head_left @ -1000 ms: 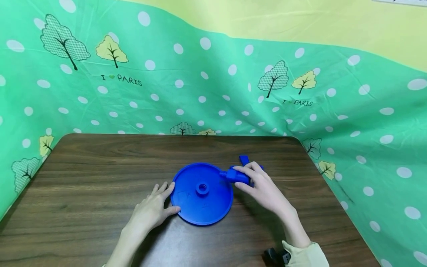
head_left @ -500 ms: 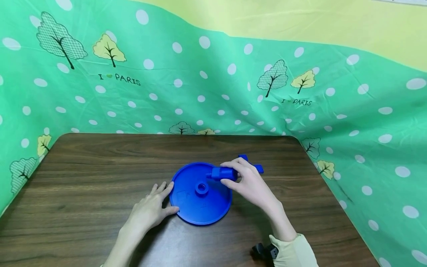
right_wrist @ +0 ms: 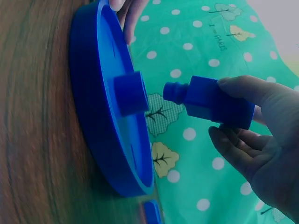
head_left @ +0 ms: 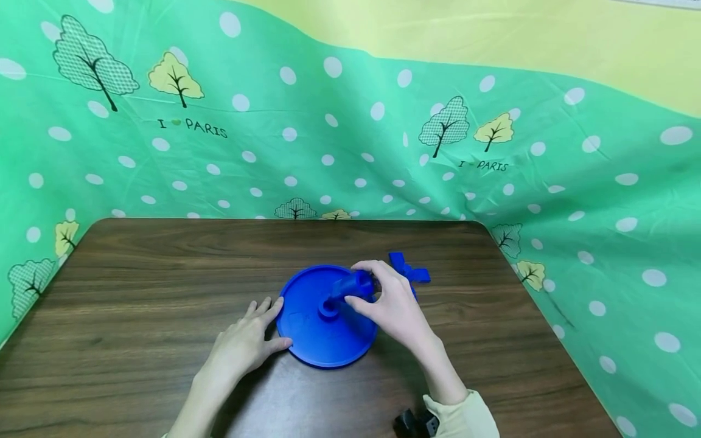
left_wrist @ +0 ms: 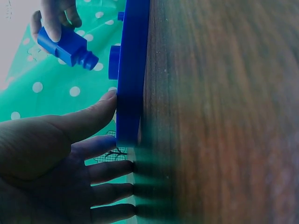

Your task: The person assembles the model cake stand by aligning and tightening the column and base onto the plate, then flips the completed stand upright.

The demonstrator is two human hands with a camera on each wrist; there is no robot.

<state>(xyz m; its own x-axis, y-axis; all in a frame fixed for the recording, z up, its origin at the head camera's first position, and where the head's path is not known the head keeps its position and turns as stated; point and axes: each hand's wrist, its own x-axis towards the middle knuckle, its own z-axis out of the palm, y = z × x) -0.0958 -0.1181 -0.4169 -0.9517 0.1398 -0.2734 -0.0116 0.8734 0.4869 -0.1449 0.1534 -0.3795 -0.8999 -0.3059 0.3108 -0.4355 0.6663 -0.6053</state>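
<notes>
A round blue plastic disc (head_left: 328, 347) with a raised rim lies on the table, a hollow socket (right_wrist: 131, 93) standing at its centre. My left hand (head_left: 241, 344) rests at the disc's left side, thumb and forefinger touching the rim and the other fingers spread straight. My right hand (head_left: 394, 304) grips a short blue plastic post (right_wrist: 201, 98) between thumb and fingers. The post has a squared body and a narrow, ridged end. It is tilted, with that end pointing down toward the socket; a small gap shows between them in the right wrist view.
A blue piece with flat crossing arms (head_left: 408, 271) lies behind my right hand, partly hidden. A dark wood table (head_left: 164, 274) carries everything, and a green dotted cloth (head_left: 328, 140) hangs behind it. A black device (head_left: 416, 423) sits at my right sleeve.
My right hand has carried the blue post leftward from beside the crossed piece to over the disc's centre, tipping its narrow end downward. My left hand stays at the rim.
</notes>
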